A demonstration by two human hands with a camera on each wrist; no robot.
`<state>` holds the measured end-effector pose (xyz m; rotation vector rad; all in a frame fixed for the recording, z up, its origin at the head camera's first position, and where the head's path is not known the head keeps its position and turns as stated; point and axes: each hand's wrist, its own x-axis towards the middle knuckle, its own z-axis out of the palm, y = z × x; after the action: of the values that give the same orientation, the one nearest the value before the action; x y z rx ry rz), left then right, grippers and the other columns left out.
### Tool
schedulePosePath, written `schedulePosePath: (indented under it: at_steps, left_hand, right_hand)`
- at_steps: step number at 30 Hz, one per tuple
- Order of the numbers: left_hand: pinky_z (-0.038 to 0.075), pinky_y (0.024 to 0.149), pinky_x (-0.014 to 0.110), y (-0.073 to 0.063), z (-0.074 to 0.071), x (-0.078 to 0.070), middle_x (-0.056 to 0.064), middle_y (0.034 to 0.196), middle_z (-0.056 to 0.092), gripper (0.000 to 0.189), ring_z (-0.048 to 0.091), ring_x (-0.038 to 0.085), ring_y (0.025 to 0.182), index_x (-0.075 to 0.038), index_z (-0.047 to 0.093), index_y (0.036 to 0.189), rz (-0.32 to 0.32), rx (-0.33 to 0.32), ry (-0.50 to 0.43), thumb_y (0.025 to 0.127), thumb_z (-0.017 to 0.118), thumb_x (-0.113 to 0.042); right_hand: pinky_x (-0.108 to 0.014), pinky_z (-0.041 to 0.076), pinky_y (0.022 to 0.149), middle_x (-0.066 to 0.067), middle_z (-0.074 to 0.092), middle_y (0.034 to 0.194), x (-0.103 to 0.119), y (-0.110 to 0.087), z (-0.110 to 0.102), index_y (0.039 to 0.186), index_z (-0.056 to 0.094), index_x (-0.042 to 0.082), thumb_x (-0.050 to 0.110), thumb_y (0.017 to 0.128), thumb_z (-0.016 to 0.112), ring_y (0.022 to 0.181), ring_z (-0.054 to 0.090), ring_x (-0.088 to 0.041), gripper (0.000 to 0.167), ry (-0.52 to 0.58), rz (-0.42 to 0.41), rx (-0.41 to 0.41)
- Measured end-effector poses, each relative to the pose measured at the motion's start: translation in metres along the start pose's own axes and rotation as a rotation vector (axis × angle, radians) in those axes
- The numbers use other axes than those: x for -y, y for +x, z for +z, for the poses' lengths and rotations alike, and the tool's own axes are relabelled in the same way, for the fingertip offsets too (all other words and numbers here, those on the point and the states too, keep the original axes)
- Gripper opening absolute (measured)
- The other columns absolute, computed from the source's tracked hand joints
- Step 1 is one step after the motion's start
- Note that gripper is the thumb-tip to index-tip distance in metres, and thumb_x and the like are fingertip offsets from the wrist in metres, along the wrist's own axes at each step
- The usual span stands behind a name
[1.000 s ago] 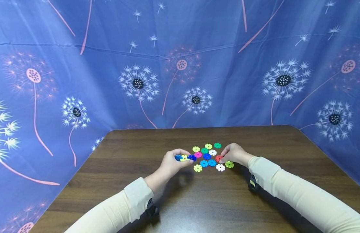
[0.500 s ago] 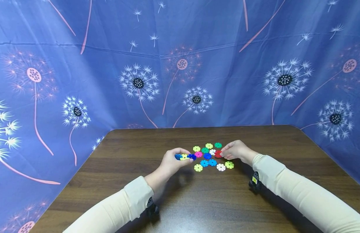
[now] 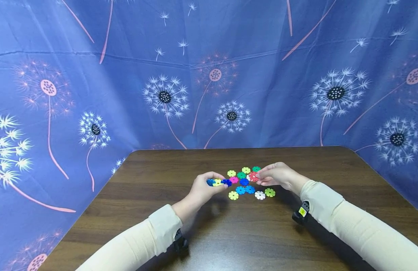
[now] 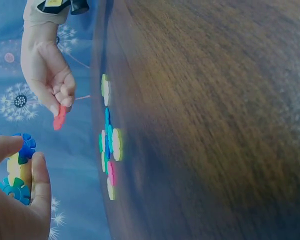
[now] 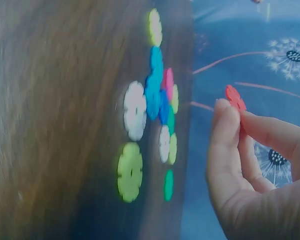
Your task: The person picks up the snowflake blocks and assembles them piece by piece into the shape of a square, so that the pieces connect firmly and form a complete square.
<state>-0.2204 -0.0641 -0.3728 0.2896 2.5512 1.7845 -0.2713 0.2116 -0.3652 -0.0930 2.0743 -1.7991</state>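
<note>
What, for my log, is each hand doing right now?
Left hand: holding a row of blue and yellow discs.
Right hand: pinching a red disc.

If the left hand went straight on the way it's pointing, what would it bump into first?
Probably the red piece pinched by the right hand, roughly ahead of the left hand and its linked pieces. Depth is hard to judge, so it might just miss.
</note>
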Motion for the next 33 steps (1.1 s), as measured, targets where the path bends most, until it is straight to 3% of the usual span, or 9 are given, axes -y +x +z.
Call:
schedulePosePath:
  at_steps: [11,22,28,33]
  left_hand:
    - [0.042,0.057,0.022,0.003,0.001,0.0,0.003,0.092,0.067,0.02,0.047,0.009,0.065,-0.011,0.075,0.095,0.048,-0.042,0.007,0.078,0.082,-0.019]
    - [0.042,0.058,0.021,0.005,0.003,-0.001,0.008,0.096,0.07,0.02,0.047,0.008,0.066,-0.009,0.075,0.096,0.062,-0.053,-0.023,0.078,0.081,-0.018]
    - [0.042,0.058,0.021,0.005,0.005,-0.002,0.006,0.092,0.069,0.021,0.047,0.008,0.066,-0.007,0.075,0.096,0.076,-0.062,-0.034,0.078,0.081,-0.016]
    - [0.041,0.058,0.021,-0.006,0.007,-0.021,0.01,0.091,0.069,0.018,0.048,0.01,0.067,-0.002,0.073,0.095,0.058,-0.064,-0.043,0.08,0.078,-0.009]
  right_hand:
    - [-0.031,0.057,0.083,-0.005,0.072,0.085,-0.001,-0.014,0.012,0.105,0.059,-0.008,-0.002,0.094,0.053,0.079,0.071,-0.014,0.013,0.133,-0.088,0.14]
    - [-0.028,0.057,0.079,-0.003,0.071,0.083,0.01,-0.025,0.032,0.11,0.06,-0.01,0.002,0.093,0.057,0.077,0.07,-0.012,0.021,0.141,-0.055,0.133]
    - [-0.026,0.057,0.077,-0.003,0.068,0.083,0.014,-0.026,0.042,0.105,0.059,-0.006,0.003,0.094,0.056,0.076,0.068,-0.012,0.015,0.145,-0.042,0.148]
    - [-0.027,0.057,0.077,-0.004,0.069,0.082,0.016,-0.023,0.047,0.105,0.058,-0.005,0.006,0.094,0.057,0.073,0.068,-0.012,0.015,0.156,-0.025,0.149]
